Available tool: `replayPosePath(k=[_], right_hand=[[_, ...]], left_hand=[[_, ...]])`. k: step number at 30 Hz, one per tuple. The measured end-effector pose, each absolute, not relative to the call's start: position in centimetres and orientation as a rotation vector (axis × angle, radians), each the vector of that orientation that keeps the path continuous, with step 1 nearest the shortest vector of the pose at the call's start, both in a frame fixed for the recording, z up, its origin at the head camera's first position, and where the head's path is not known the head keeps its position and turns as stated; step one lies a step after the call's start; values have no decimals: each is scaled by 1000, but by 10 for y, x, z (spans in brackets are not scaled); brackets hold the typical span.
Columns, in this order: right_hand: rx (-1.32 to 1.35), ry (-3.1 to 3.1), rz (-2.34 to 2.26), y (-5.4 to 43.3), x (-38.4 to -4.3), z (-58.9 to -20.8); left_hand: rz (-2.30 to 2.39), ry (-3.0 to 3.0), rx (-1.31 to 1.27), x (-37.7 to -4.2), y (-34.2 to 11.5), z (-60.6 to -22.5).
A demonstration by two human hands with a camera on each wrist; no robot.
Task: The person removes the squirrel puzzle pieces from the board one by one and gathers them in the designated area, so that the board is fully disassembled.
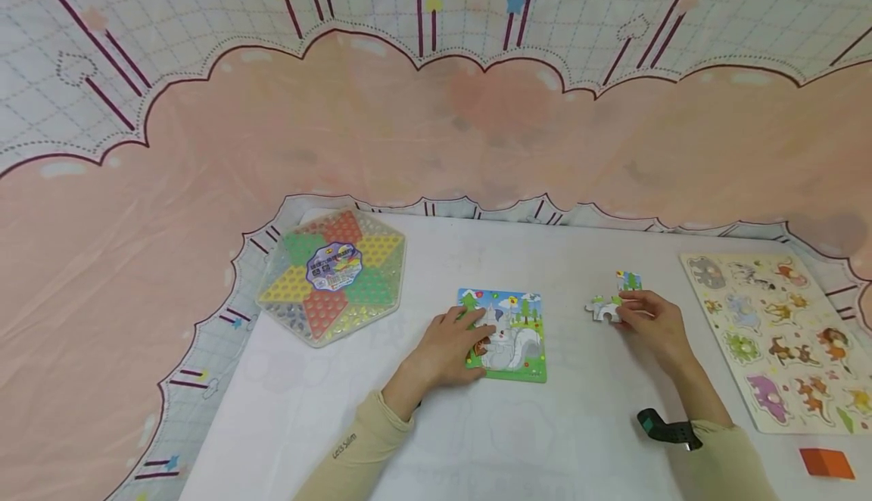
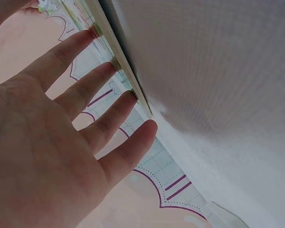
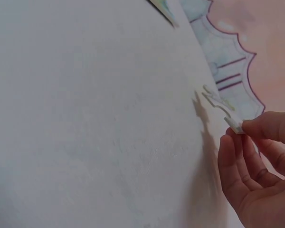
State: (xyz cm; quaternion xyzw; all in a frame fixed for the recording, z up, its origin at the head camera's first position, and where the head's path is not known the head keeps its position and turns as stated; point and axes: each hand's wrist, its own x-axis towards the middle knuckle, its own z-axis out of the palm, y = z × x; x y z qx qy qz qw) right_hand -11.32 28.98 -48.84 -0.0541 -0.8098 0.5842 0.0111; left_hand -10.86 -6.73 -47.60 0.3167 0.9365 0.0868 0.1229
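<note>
Hands (image 1: 655, 327), pinched piece (image 1: 602, 309), squirrel puzzle (image 1: 512, 350), cased game board (image 1: 364, 285)

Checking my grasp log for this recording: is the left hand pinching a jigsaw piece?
No, the right hand pinches the jigsaw piece, while the left hand rests on the squirrel jigsaw puzzle.

White table (image 1: 272, 387) beneath a hexagonal game board (image 1: 341, 281), a squirrel puzzle (image 1: 521, 338), an animal board (image 1: 783, 334) and an orange block (image 1: 826, 463).
</note>
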Motion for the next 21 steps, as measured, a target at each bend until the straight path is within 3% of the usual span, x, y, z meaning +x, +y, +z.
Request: replayPosePath(k=[21], right_hand=[[-360, -2693, 1680, 330, -113, -491]], left_hand=[[244, 2744, 926, -108, -68, -477]])
